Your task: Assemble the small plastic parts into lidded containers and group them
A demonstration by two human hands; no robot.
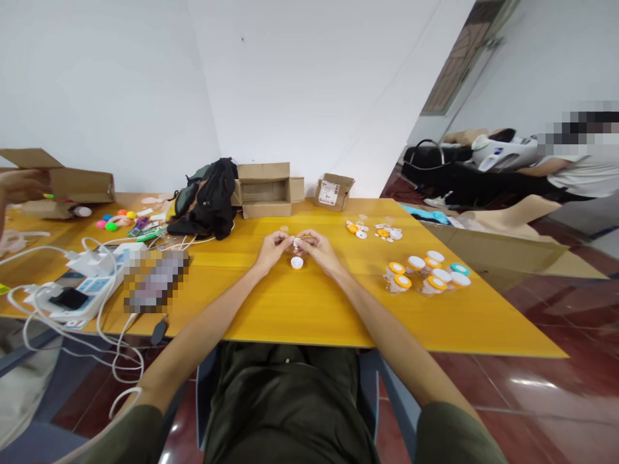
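My left hand [273,249] and my right hand [316,248] meet over the middle of the yellow table [300,303]. Both pinch a small white part [296,243] between their fingertips; what it is I cannot make out. A white round cap [296,262] lies on the table just below the hands. To the right stands a cluster of small clear jars [428,274] with orange, white and teal lids. Farther back lie several loose small orange and white pieces [374,231].
Open cardboard boxes [265,189] and a black bag [207,200] sit at the back. A power strip with white cables [77,290] and coloured small items [116,220] lie at the left. Another person's hand [19,185] shows at far left; someone reclines at far right [556,171].
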